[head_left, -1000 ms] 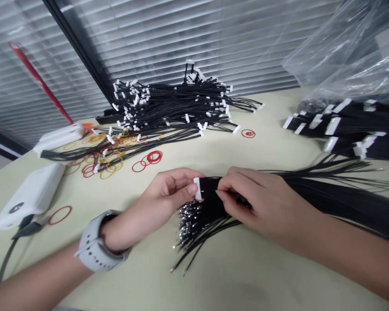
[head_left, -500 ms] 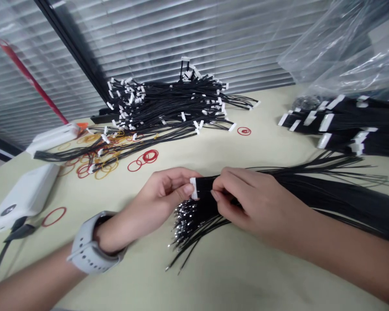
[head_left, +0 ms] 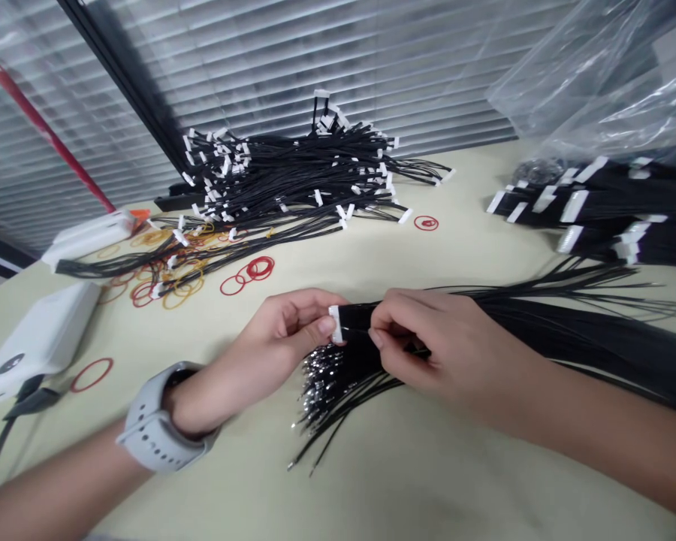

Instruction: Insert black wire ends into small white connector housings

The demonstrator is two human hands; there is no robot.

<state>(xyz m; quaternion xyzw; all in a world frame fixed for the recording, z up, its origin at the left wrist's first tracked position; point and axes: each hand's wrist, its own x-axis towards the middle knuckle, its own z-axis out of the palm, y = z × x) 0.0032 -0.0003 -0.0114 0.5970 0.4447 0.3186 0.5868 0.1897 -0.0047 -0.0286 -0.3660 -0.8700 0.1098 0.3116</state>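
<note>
White connector housing (head_left: 336,324) sits between the two hands on my remote view, above the pale table (head_left: 248,488), its long axis running away from the wearer and across the wires, its wired side facing right. From the left, I have the gray watch strap (head_left: 152,424), then the left hand (head_left: 285,330), closed in a pinch with its thumb against the housing's left side; this is the nearer hand, touching it. Off the housing, black wires (head_left: 356,314) run rightward to the right hand (head_left: 433,334), whose thumb and forefinger are drawn together just beside the housing but apart from it, seemingly on one thin wire; I cannot tell exactly where that wire ends. The housing lies left of those fingertips and nearly level with them. Below it, I see shiny metal terminals (head_left: 320,383) fanned out, and past the right hand, a black wire bundle (head_left: 563,330) stretches to the far right.
</note>
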